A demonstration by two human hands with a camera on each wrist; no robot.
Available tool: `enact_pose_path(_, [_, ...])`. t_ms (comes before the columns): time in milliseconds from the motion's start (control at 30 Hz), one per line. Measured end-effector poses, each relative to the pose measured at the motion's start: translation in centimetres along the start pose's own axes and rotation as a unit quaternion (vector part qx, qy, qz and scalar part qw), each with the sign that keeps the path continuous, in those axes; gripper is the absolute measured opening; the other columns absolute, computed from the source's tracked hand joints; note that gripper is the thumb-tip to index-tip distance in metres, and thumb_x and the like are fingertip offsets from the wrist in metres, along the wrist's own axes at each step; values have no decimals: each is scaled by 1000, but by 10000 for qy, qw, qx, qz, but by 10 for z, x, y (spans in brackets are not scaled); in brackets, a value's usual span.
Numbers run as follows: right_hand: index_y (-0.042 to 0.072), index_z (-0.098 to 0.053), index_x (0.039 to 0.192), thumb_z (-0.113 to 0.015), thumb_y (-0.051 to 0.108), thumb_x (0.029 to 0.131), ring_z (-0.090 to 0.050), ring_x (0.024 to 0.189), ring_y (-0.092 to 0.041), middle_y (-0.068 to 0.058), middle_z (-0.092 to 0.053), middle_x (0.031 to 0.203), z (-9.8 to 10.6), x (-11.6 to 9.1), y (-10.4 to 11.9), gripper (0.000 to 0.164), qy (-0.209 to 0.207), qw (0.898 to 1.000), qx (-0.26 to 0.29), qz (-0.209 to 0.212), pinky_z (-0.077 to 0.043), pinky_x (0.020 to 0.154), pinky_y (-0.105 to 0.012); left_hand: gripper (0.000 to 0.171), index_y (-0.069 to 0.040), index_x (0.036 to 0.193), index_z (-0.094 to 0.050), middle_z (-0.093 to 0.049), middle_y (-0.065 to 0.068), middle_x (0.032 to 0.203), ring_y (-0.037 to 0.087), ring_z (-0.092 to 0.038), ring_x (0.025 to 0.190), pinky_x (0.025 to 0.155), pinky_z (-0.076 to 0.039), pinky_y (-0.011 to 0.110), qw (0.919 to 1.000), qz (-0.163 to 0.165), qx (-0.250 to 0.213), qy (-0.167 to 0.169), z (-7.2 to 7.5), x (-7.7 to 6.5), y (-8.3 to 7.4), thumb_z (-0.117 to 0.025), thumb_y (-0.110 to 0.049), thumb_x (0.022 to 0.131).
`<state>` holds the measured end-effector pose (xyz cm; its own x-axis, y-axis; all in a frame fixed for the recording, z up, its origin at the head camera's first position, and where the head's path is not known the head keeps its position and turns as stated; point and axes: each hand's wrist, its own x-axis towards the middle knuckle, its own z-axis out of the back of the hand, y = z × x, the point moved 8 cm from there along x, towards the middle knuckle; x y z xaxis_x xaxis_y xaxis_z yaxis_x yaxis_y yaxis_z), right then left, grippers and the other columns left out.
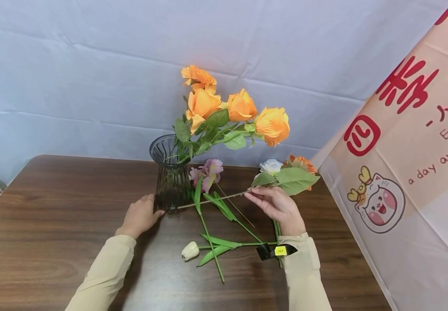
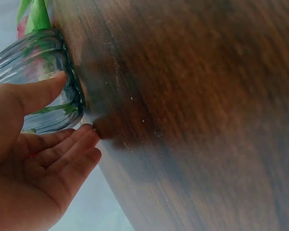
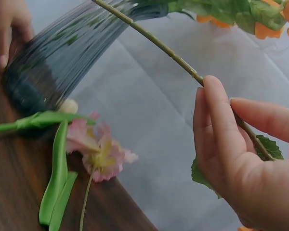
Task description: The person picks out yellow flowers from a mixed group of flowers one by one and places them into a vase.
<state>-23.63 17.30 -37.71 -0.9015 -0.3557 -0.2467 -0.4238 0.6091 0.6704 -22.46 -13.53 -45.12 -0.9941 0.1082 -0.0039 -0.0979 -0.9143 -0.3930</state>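
Note:
A ribbed grey glass vase [image 1: 172, 185] stands upright on the table, holding several orange flowers [image 1: 204, 103] that lean right. At its base is my left hand [image 1: 140, 216], the thumb on the near side and the fingers round the other side. My right hand [image 1: 276, 205] pinches the thin brown-green stem [image 3: 168, 50] of an artificial flower between thumb and fingers. The stem's bare end points left, in front of the lower vase in the head view. Large green leaves [image 1: 295, 179] sit beyond the hand, with an orange bloom [image 1: 303, 163] partly hidden behind them.
On the brown wooden table [image 1: 72, 216] lie a pink-purple flower [image 1: 210, 172], a white tulip [image 1: 190, 251] and crossing green stems [image 1: 212, 246]. A white flower [image 1: 270, 166] shows beside the leaves. Pale cloth [image 1: 92, 86] hangs behind; a printed banner [image 1: 402, 151] borders the right.

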Motion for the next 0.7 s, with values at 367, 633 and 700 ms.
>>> enact_pose_path(367, [-10, -61, 79, -31, -16, 91, -61, 83, -26, -18, -58, 83, -26, 5, 13, 32, -131, 9996, 238, 104, -50, 85, -37, 59, 18, 119, -45, -51, 35, 114, 47, -52, 100, 84, -43, 54, 9999, -39, -45, -125, 1, -1, 0, -66, -24, 84])
enact_pose_path(633, [-8, -56, 78, -33, -17, 90, -60, 84, -28, -17, -54, 79, -38, 8, 26, 27, -330, 9982, 448, 228, -49, 87, -38, 61, 19, 122, -42, -49, 35, 118, 47, -51, 102, 86, -42, 55, 10000, -12, -33, 47, 1, 0, -1, -64, -24, 86])
enact_pose_path(700, [-8, -56, 79, -34, -17, 90, -61, 83, -29, -17, -55, 79, -40, 9, 28, 26, -297, 9980, 503, 241, -48, 88, -38, 61, 19, 122, -42, -49, 35, 117, 47, -51, 101, 85, -43, 55, 10000, -9, -36, 46, 0, 1, 0, -65, -24, 85])
